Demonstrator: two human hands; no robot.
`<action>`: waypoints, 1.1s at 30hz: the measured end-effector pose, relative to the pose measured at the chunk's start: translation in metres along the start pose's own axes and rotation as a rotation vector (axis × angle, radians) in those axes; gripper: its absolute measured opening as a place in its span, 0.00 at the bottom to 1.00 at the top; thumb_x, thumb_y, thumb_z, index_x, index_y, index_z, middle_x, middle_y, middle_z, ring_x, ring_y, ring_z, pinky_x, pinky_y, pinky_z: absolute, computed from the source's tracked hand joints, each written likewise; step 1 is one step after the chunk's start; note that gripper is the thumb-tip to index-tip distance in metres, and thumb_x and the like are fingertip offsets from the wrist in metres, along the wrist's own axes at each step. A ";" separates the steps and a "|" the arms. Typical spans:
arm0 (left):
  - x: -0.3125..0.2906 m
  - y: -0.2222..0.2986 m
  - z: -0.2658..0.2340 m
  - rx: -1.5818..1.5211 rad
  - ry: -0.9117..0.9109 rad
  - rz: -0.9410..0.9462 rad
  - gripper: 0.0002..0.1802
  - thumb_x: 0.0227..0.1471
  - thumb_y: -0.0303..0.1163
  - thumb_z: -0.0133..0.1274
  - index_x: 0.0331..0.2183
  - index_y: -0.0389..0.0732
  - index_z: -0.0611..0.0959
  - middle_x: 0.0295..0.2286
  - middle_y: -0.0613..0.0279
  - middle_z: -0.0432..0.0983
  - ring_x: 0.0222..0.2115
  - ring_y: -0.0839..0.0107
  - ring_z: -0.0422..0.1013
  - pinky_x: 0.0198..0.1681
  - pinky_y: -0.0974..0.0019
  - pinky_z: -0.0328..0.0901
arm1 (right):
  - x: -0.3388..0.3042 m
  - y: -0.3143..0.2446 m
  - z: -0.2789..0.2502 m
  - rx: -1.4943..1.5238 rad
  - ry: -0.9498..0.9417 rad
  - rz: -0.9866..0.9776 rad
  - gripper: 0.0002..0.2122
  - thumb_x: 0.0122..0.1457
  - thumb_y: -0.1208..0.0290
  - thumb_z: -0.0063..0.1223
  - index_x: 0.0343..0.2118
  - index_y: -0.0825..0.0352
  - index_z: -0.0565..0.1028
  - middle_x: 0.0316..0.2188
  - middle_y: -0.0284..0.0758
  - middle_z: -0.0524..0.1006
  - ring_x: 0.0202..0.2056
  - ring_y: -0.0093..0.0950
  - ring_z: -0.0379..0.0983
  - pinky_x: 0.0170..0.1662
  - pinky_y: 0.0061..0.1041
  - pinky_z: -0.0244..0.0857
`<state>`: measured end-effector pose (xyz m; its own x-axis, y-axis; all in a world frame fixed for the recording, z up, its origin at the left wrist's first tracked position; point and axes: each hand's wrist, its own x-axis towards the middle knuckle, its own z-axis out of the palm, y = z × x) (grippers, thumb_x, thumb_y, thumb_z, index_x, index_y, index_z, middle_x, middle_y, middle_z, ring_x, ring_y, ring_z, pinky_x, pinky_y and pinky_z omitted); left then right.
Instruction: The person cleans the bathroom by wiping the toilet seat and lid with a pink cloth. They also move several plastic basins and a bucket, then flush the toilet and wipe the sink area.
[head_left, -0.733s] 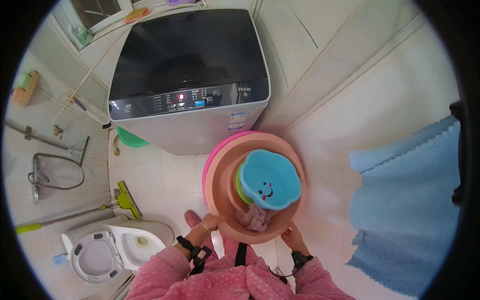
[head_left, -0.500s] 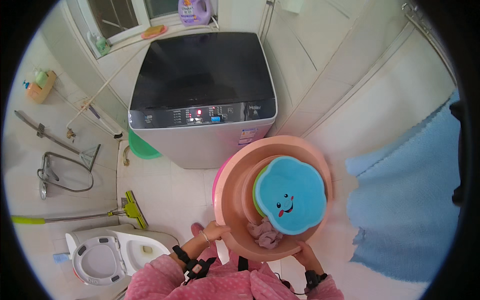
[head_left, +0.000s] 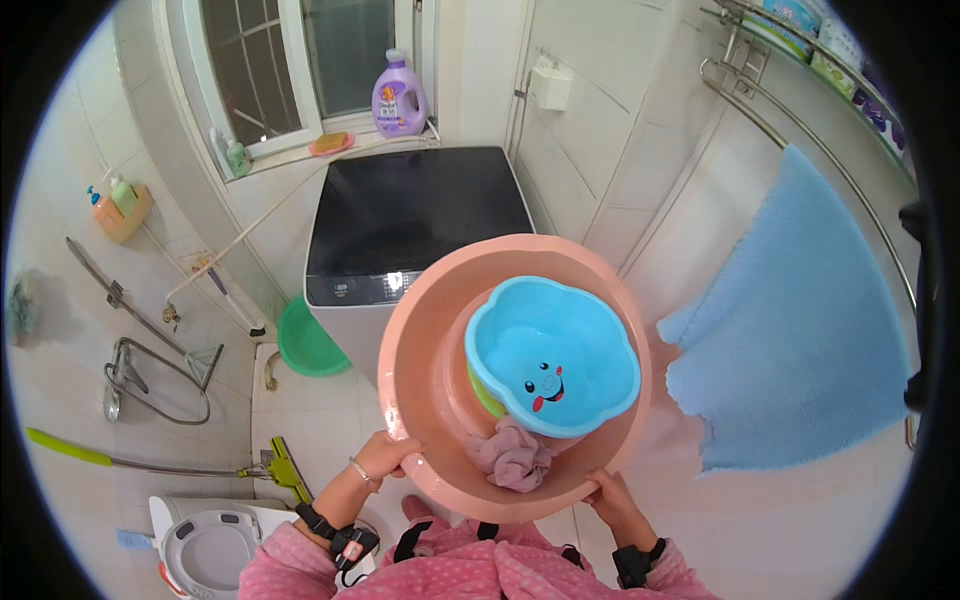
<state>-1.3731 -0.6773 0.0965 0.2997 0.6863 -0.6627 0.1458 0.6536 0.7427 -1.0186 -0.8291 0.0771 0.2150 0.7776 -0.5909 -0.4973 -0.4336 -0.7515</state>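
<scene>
The left hand point(head_left: 385, 458) pinched the large round peach plastic basin point(head_left: 425, 350) at its eight o'clock rim, the right hand point(head_left: 612, 498) at five; the basin, lacking a long axis, lay toward twelve from both.

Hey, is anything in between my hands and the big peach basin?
Nothing visible: the left hand and the right hand grip the peach basin directly at its near rim. The blue basin and the mauve bundle sit inside it, apart from both hands.
</scene>
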 end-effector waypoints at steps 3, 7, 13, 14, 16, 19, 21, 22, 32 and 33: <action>-0.034 0.010 -0.021 -0.001 0.003 0.107 0.09 0.45 0.34 0.53 0.23 0.38 0.76 0.16 0.66 0.69 0.11 0.80 0.60 0.12 0.76 0.49 | -0.002 -0.005 0.027 -0.006 -0.100 -0.012 0.02 0.51 0.71 0.47 0.28 0.62 0.69 0.22 0.28 0.68 0.24 0.21 0.65 0.22 0.21 0.55; -0.068 0.023 -0.041 0.004 0.115 0.231 0.13 0.48 0.39 0.53 0.25 0.37 0.77 0.17 0.65 0.71 0.12 0.77 0.63 0.13 0.74 0.54 | 0.008 -0.020 0.061 -0.022 -0.195 -0.037 0.05 0.51 0.72 0.48 0.31 0.65 0.69 0.23 0.29 0.69 0.22 0.21 0.65 0.20 0.19 0.53; -0.096 0.019 -0.059 -0.379 -0.008 0.271 0.32 0.54 0.47 0.47 0.51 0.32 0.64 0.44 0.54 0.70 0.40 0.65 0.72 0.38 0.63 0.72 | 0.020 -0.046 0.115 -0.043 -0.322 -0.051 0.08 0.52 0.72 0.48 0.34 0.67 0.68 0.24 0.31 0.69 0.21 0.21 0.64 0.19 0.19 0.52; -0.098 0.019 -0.062 -0.365 -0.005 0.308 0.33 0.54 0.48 0.46 0.52 0.33 0.63 0.45 0.54 0.69 0.42 0.65 0.71 0.41 0.61 0.71 | 0.025 -0.049 0.124 -0.035 -0.348 -0.046 0.07 0.52 0.72 0.47 0.33 0.67 0.68 0.23 0.30 0.69 0.21 0.21 0.64 0.19 0.19 0.52; -0.103 0.020 -0.068 -0.346 -0.005 0.386 0.33 0.55 0.50 0.44 0.53 0.35 0.63 0.48 0.55 0.67 0.46 0.64 0.68 0.45 0.59 0.68 | 0.037 -0.059 0.139 0.000 -0.408 -0.036 0.06 0.53 0.71 0.46 0.31 0.66 0.68 0.23 0.30 0.68 0.21 0.20 0.64 0.18 0.19 0.51; -0.105 0.026 -0.077 -0.487 -0.070 0.572 0.34 0.55 0.51 0.43 0.56 0.43 0.57 0.51 0.52 0.62 0.47 0.58 0.67 0.47 0.58 0.67 | 0.064 -0.077 0.166 0.107 -0.479 -0.007 0.04 0.54 0.69 0.45 0.28 0.63 0.67 0.21 0.28 0.67 0.21 0.19 0.63 0.18 0.18 0.50; -0.106 0.026 -0.081 -0.550 -0.049 0.646 0.35 0.55 0.52 0.43 0.58 0.48 0.54 0.52 0.48 0.59 0.46 0.54 0.66 0.46 0.58 0.67 | 0.084 -0.097 0.181 0.154 -0.570 0.006 0.05 0.56 0.66 0.44 0.28 0.60 0.68 0.21 0.25 0.68 0.21 0.17 0.62 0.18 0.17 0.50; -0.105 0.024 -0.082 -0.507 0.007 0.618 0.36 0.55 0.52 0.42 0.59 0.47 0.53 0.53 0.48 0.58 0.46 0.54 0.66 0.45 0.59 0.67 | 0.096 -0.107 0.191 0.186 -0.545 0.012 0.05 0.55 0.66 0.46 0.28 0.59 0.67 0.22 0.25 0.68 0.21 0.17 0.62 0.18 0.17 0.50; -0.125 -0.102 -0.112 -0.335 0.281 0.235 0.32 0.56 0.49 0.43 0.57 0.42 0.60 0.55 0.54 0.59 0.54 0.58 0.57 0.56 0.55 0.52 | 0.234 -0.211 0.298 0.348 -0.537 -0.007 0.05 0.49 0.70 0.48 0.23 0.62 0.66 0.17 0.29 0.66 0.12 0.19 0.57 0.11 0.11 0.50; -0.129 -0.119 -0.114 -0.371 0.320 0.214 0.32 0.56 0.49 0.43 0.57 0.42 0.60 0.54 0.54 0.59 0.54 0.58 0.58 0.55 0.55 0.53 | 0.247 -0.217 0.305 0.364 -0.531 -0.013 0.05 0.49 0.70 0.48 0.23 0.63 0.66 0.17 0.31 0.66 0.12 0.19 0.56 0.11 0.11 0.49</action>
<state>-1.5371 -0.8071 0.0829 -0.0244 0.8415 -0.5397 -0.2480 0.5179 0.8187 -1.1141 -0.4045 0.1837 -0.1760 0.9419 -0.2862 -0.7709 -0.3127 -0.5550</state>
